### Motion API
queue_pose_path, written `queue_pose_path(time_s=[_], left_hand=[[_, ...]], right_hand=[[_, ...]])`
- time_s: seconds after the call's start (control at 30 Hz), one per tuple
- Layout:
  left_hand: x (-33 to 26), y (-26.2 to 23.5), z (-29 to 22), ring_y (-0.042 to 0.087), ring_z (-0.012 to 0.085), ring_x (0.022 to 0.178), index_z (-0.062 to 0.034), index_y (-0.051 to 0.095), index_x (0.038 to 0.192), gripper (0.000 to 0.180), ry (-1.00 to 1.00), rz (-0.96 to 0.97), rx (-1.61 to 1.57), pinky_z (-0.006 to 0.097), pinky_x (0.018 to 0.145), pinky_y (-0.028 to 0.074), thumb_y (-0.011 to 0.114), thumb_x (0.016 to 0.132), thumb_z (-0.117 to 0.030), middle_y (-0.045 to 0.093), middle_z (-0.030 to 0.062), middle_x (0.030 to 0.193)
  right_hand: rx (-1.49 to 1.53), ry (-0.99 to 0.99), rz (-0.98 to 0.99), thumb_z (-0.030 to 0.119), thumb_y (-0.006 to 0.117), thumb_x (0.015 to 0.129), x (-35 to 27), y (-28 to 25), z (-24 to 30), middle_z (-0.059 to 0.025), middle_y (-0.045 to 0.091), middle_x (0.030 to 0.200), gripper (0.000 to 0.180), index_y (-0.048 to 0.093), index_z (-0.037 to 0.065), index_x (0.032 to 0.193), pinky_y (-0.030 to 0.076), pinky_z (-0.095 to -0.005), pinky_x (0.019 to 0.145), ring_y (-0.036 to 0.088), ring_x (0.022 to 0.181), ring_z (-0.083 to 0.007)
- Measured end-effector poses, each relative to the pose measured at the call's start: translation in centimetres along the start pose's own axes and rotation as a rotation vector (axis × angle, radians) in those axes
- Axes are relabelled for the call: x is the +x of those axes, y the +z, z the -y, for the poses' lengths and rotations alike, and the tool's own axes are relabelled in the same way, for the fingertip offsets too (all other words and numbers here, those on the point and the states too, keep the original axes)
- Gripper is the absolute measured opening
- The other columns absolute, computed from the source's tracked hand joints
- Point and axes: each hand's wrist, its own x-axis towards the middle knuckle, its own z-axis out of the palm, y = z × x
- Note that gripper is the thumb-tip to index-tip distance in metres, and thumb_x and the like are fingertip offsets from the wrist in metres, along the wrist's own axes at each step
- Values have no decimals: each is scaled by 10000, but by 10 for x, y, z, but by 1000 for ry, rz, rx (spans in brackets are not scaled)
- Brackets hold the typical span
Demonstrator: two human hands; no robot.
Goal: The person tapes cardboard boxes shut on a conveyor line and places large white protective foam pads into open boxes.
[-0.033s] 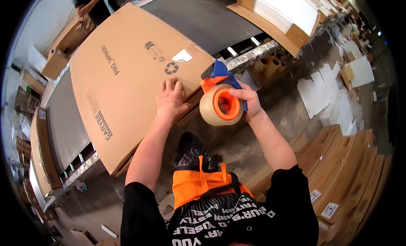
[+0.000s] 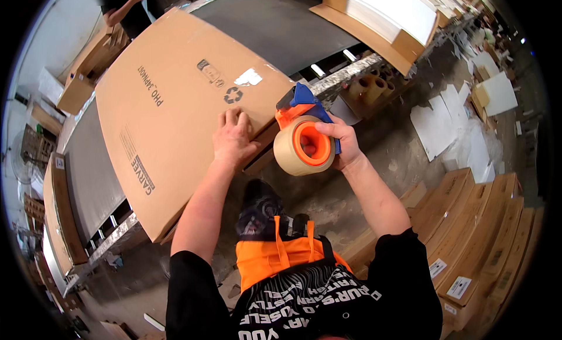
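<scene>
The left hand (image 2: pixel 234 138) rests, fingers bent and slightly spread, atop a large flat brown cardboard carton (image 2: pixel 178 114) lying across a dark grey conveyor belt (image 2: pixel 263 27). Just beside its near edge, the right hand (image 2: pixel 344 143) grips a blue-and-orange tape dispenser (image 2: pixel 297 142) loaded with tan tape.

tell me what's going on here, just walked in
A person has their left hand resting on top of a large cardboard box, near its edge. Their right hand grips a blue and orange tape dispenser by the box's near corner; whether it touches the box is hard to tell. The box lies across a dark conveyor belt, and another person stands beyond it.
</scene>
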Motion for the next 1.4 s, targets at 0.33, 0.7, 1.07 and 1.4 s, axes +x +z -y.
queue_pose_path(time_s=[0.33, 0.7, 1.07, 1.4], left_hand=[[-21, -60, -52, 416, 377, 1379, -76, 677, 1186, 568, 361, -199, -622, 498, 1134, 355, 815, 788, -458, 471, 174, 1486], [-31, -74, -100, 537, 211, 1183, -42, 713, 891, 176, 400, -355, -1113, 369, 1011, 448, 812, 844, -181, 574, 107, 1209], [-2, -83, -83, 623, 203, 1002, -1, 681, 716, 114, -121, 285, -1594, 316, 902, 489, 747, 808, -19, 644, 58, 946], [16, -42, 9, 589, 337, 1215, 89, 550, 1333, 726, -296, -70, -1107, 429, 1118, 411, 633, 928, -508, 624, 198, 1311]], right_hand=[[-38, -76, 34, 165, 635, 878, -77, 17, 31, -79, 661, 985, 426, 569, -19, 1257, 547, -257, 657, 647, 789, -126], [27, -16, 127, 200, 619, 878, -93, 25, 29, -106, 679, 1005, 471, 577, -52, 1274, 536, -250, 651, 651, 785, -145], [601, 205, 306, 282, 455, 964, -91, 0, -16, -216, 685, 1169, 504, 544, -79, 1305, 581, -395, 874, 714, 987, -294], [831, 335, 213, 309, 440, 977, -106, -20, -60, -262, 620, 1256, 541, 494, -72, 1357, 576, -429, 897, 689, 1058, -344]])
